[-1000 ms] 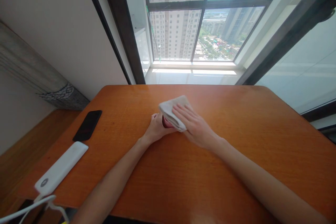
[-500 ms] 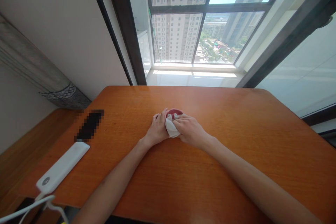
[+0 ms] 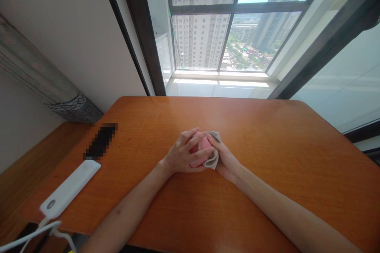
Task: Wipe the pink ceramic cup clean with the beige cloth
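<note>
Both hands meet at the middle of the orange wooden table (image 3: 267, 134). My left hand (image 3: 181, 157) is wrapped round a small pink-red cup (image 3: 203, 145), fingers curled over its side. My right hand (image 3: 225, 159) is closed on a beige cloth (image 3: 213, 159), which is pressed against the cup's right side and underside. Most of the cup is hidden by fingers and cloth. It seems lifted or tilted off the tabletop, but I cannot tell for sure.
A dark phone (image 3: 101, 141), blurred out, lies at the table's left. Nearer me on the left sits a white power bank (image 3: 70, 188) with a white cable (image 3: 26, 236) running off the edge. A large window (image 3: 225, 27) rises behind the table.
The cloth was spread over the cup, then bunched beside its rim; now it is tucked under my right hand against the cup's side. My left hand's fingers have closed over the cup.
</note>
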Action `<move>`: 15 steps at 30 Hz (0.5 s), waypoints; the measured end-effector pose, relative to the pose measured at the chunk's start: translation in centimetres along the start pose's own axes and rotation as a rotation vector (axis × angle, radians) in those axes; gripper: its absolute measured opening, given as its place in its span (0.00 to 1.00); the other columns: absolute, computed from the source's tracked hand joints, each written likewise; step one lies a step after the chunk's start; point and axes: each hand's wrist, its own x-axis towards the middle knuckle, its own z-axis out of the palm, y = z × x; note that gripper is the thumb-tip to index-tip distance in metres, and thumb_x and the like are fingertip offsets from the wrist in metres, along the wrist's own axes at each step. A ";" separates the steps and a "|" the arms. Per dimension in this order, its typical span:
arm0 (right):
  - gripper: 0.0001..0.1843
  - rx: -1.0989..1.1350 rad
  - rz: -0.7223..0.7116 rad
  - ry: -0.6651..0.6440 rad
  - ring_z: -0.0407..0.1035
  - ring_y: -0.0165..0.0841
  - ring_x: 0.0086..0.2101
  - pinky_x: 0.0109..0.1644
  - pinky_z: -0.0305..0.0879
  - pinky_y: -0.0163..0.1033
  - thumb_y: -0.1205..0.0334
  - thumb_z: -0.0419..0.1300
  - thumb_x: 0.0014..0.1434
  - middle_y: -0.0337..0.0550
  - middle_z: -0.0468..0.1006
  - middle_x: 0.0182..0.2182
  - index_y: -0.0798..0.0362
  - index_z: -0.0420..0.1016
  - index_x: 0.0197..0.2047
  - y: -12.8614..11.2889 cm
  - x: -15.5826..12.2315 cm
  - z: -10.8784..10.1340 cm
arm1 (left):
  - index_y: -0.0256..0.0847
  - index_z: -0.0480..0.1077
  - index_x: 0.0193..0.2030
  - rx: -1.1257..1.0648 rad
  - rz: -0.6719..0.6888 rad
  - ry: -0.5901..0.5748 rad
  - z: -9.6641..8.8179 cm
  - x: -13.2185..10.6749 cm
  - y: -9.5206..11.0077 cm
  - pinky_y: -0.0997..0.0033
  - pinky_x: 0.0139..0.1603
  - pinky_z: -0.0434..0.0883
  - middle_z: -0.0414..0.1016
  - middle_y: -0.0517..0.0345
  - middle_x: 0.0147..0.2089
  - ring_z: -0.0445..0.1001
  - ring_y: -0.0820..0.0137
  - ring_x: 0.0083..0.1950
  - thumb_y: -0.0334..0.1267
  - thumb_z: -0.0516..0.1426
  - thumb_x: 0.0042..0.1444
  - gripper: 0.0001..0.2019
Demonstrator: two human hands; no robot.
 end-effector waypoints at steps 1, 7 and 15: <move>0.23 0.011 0.002 -0.001 0.83 0.43 0.46 0.52 0.80 0.47 0.42 0.71 0.63 0.46 0.88 0.45 0.50 0.82 0.52 0.2 -0.2 0.1 | 0.57 0.80 0.58 -0.040 -0.024 0.007 -0.1 -0.1 0.1 0.30 0.77 0.58 0.71 0.43 0.74 0.61 0.37 0.79 0.57 0.73 0.51 0.28; 0.21 -0.055 -0.111 -0.041 0.80 0.40 0.38 0.43 0.78 0.42 0.41 0.73 0.62 0.42 0.86 0.40 0.49 0.82 0.49 0.4 -1.5 1.3 | 0.52 0.75 0.59 -0.332 -0.141 0.378 0.5 -1.0 1.1 0.33 0.75 0.61 0.67 0.40 0.73 0.68 0.40 0.73 0.69 0.65 0.53 0.34; 0.13 -0.936 -0.577 -0.442 0.64 0.31 0.25 0.31 0.62 0.38 0.58 0.60 0.69 0.36 0.73 0.26 0.49 0.73 0.31 -0.7 -2.4 0.2 | 0.49 0.70 0.63 -0.878 -0.325 0.499 1.1 0.0 4.3 0.41 0.73 0.67 0.69 0.44 0.72 0.74 0.49 0.68 0.63 0.53 0.69 0.26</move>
